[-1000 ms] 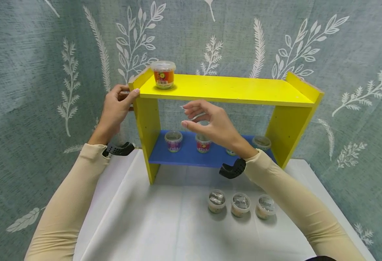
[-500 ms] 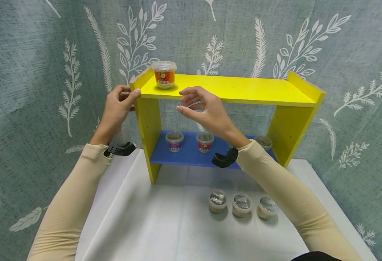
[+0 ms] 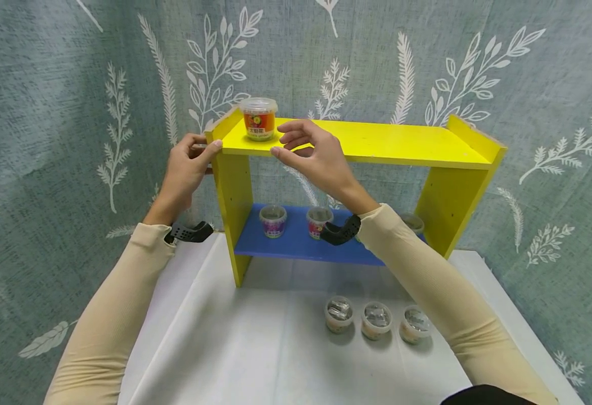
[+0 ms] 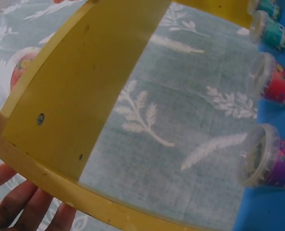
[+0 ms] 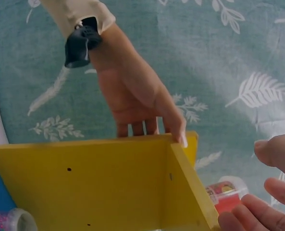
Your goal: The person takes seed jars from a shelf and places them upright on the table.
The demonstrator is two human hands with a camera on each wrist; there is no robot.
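Observation:
My left hand grips the upper left corner of a yellow shelf unit, thumb on the front edge and fingers around the outside of the side panel. A clear lidded plastic cup with an orange label stands upright at the left end of the yellow top. Just right of that cup, my right hand hovers at the front edge with loosely bent fingers and nothing in them. The right wrist view shows its fingertips overlapping the lower side of the cup, with thumb and fingers spread apart.
Several similar cups stand on the blue lower shelf, including a purple-labelled cup and a red-labelled cup. Three more, among them a middle cup, stand in a row on the white tabletop. Patterned fabric hangs behind.
My right hand has risen from in front of the shelf's opening to the top board, beside the orange-labelled cup. My left hand keeps its grip on the corner. The camera view has shifted slightly.

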